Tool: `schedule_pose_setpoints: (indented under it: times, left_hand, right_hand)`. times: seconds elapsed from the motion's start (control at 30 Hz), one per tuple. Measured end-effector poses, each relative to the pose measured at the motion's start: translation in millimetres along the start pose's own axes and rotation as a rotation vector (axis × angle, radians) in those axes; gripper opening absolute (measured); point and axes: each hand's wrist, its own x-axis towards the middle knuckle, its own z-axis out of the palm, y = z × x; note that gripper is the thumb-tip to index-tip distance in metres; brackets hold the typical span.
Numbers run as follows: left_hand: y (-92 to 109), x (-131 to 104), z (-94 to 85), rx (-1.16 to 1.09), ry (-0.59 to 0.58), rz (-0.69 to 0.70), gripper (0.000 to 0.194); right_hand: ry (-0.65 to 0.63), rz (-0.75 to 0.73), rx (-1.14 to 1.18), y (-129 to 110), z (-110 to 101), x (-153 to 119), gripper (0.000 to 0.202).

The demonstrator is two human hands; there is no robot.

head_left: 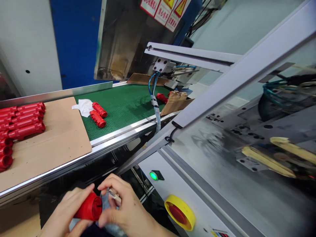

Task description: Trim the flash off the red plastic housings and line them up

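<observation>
One head-worn view — tilted, looking forward and down, close over the hands, conveyor beyond.

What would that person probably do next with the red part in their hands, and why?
Probably lay the red part, held by the left hand with the right hand at its open end, beside the row of red parts on the cardboard sheet.

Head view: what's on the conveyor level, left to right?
Rows of red tubes on cardboard sheet → white cloth → two loose red tubes on green belt → blue hose → torn cardboard.
</observation>
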Motion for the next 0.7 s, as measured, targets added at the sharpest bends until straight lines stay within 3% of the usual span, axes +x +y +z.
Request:
schedule_pose_setpoints:
  times: [0.07, 0.2, 0.37, 0.47, 0.7]
  left_hand:
    - [-3.6, 0.3, 5.9, 0.203, 0.079, 0.054, 0.057]
    - [-6.2, 2.3, 7.4, 0.360, 0.140, 0.173, 0.059]
    - [-1.5, 2.4, -6.9, -0.006, 0.253, -0.135, 0.044]
    - [0.8, 3.2, -13.0, -0.175, 0.252, -0.134, 0.036]
    - [-3.5, 0.8, -9.3, -0.271, 0.263, -0.184, 0.041]
  right_hand:
    - [-0.037, 0.006, -0.068, 7.5, 2.5, -4.0, 0.040]
    - [0.062, -0.174, -0.083, 23.4, 7.0, -10.8, 0.030]
    - [0.131, -0.298, 0.091, 31.7, 6.1, -17.3, 0.032]
    - [0.119, -0.295, 0.128, 32.9, 6.6, -18.7, 0.032]
    - [0.083, -0.195, 0.268, 32.5, 16.6, -17.4, 0.037]
